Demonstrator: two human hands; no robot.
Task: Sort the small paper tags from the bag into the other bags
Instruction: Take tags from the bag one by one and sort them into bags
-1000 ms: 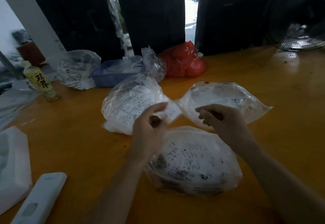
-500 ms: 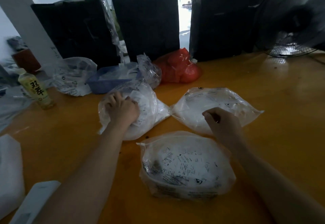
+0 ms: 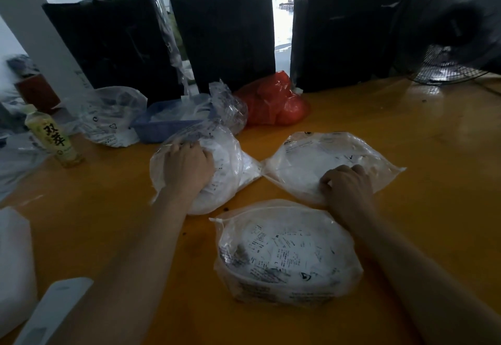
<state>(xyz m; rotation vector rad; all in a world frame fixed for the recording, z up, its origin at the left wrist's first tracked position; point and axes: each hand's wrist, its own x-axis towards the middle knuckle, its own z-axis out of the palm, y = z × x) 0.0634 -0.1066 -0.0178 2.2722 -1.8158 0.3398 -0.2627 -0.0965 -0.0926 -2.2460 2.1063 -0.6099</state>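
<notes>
Clear plastic up close: nearest bag (image 3: 287,252) lying flat on the orange table (image 3: 423,138), zip edge toward the far side, stuffed with printed paper tags (image 3: 282,252), size letters readable through the film. At the near left edge, a white foam block (image 3: 13,258) and a white remote (image 3: 51,309), both cut off by the frame.

Moving up: right hand (image 3: 345,186) planted on the near edge of the right-hand bag (image 3: 333,163), fingers curled down into the plastic, knuckles up; pinching a tag or just pressing the film, cannot tell. White tags faintly visible inside. Left hand (image 3: 187,167) reaching over the left-hand bag (image 3: 217,171), fingers bent over its top and pushing into the bulging plastic; whether holding anything underneath, hidden. Those two bags touching corner to corner between the hands, each just beyond the nearest one.

Further back: green-tea bottle (image 3: 51,136) upright at the left, another clear bag (image 3: 111,117) beside a blue tray (image 3: 165,127), crumpled clear plastic over the tray, then a red plastic bag (image 3: 273,103). Along the back, three dark wrapped boxes (image 3: 225,32) standing upright, and a fan (image 3: 450,30) at the far right.
</notes>
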